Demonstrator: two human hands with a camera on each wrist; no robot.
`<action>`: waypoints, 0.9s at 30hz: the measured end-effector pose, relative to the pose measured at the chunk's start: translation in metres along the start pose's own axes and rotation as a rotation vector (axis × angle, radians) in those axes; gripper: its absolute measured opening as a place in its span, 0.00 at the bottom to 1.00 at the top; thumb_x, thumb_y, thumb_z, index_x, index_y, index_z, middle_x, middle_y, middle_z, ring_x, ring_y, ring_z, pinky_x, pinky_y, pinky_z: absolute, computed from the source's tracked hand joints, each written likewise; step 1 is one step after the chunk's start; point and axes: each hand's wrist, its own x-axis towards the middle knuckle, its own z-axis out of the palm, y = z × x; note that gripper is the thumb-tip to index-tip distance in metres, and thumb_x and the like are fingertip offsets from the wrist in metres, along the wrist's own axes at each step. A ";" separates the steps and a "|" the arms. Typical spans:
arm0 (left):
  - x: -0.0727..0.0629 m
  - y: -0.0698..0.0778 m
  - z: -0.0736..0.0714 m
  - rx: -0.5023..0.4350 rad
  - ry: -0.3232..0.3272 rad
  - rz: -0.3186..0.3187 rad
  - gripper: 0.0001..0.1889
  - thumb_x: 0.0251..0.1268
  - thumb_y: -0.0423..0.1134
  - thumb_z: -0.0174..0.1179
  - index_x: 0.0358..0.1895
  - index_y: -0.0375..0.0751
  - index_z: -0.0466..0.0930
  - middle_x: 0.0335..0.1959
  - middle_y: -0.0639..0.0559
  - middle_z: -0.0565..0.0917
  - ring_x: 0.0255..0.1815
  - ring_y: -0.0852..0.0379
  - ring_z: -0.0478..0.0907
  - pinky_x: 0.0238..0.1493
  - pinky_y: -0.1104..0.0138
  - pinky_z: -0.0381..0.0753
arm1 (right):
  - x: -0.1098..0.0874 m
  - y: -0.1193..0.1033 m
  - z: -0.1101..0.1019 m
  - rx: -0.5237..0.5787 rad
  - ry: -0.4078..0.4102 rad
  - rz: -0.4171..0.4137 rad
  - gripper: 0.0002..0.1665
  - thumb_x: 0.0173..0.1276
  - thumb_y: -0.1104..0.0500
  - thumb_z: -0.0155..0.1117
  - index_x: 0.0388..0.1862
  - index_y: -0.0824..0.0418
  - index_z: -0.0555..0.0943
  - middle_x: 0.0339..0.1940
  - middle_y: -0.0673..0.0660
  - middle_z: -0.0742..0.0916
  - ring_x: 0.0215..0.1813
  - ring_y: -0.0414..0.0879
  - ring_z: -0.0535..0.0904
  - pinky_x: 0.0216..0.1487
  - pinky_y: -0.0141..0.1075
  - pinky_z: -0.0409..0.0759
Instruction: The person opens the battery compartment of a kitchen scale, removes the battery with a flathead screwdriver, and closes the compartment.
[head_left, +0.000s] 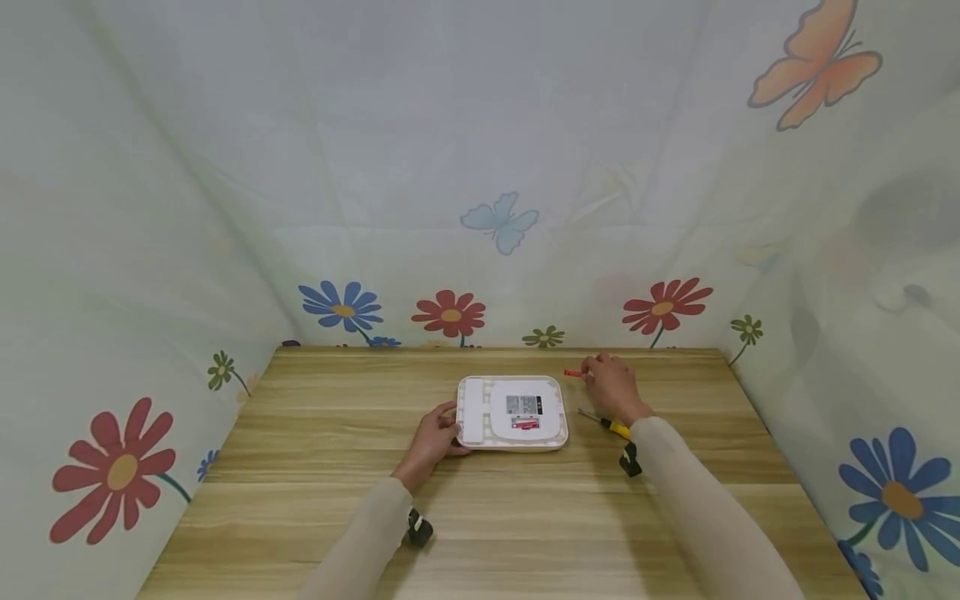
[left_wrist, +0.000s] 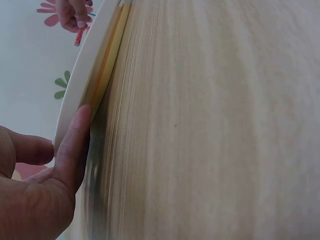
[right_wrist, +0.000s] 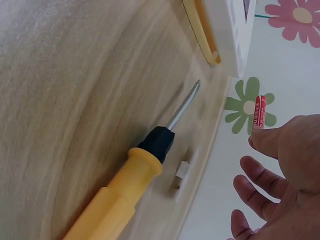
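Left hand (head_left: 435,433), narrow grip, holds the left edge of the white device (head_left: 474,408), which extends rightward from it. Yellow-handled screwdriver (right_wrist: 135,172) lies nearside of the right hand (head_left: 611,387), which pinches a red battery (right_wrist: 259,111).

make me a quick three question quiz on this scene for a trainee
1. What is the right hand pinching?
2. True or false: the yellow and black screwdriver rests on top of the white device.
3. Which hand holds the edge of the white device? a) right b) left c) neither

Key:
1. A red battery.
2. False; it lies on the table.
3. b, the left hand.
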 end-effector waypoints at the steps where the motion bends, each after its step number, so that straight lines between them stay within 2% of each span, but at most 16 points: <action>1: 0.000 -0.001 0.000 0.001 0.001 -0.001 0.28 0.73 0.25 0.46 0.75 0.35 0.58 0.51 0.30 0.73 0.28 0.53 0.82 0.34 0.58 0.91 | 0.000 0.000 0.001 0.002 -0.002 0.001 0.10 0.75 0.56 0.56 0.50 0.57 0.80 0.49 0.59 0.80 0.54 0.59 0.73 0.56 0.59 0.70; 8: 0.004 -0.002 -0.001 0.007 -0.006 -0.007 0.28 0.72 0.22 0.45 0.74 0.32 0.57 0.51 0.29 0.72 0.32 0.50 0.82 0.35 0.57 0.91 | 0.002 0.003 0.007 -0.003 -0.041 0.015 0.11 0.76 0.56 0.54 0.51 0.56 0.79 0.53 0.60 0.80 0.57 0.60 0.73 0.60 0.63 0.67; 14: 0.004 -0.002 0.000 -0.001 -0.003 -0.014 0.28 0.73 0.24 0.45 0.75 0.35 0.57 0.51 0.31 0.71 0.33 0.51 0.82 0.36 0.58 0.91 | 0.005 0.002 0.012 -0.011 -0.073 0.029 0.11 0.76 0.56 0.54 0.52 0.56 0.80 0.57 0.61 0.79 0.61 0.61 0.71 0.62 0.64 0.67; 27: 0.002 -0.003 0.000 -0.012 0.006 -0.012 0.28 0.71 0.23 0.45 0.74 0.36 0.59 0.50 0.32 0.72 0.31 0.51 0.82 0.35 0.59 0.91 | 0.009 0.005 0.023 -0.051 -0.108 0.056 0.11 0.74 0.59 0.54 0.49 0.57 0.81 0.52 0.61 0.80 0.57 0.61 0.71 0.59 0.64 0.69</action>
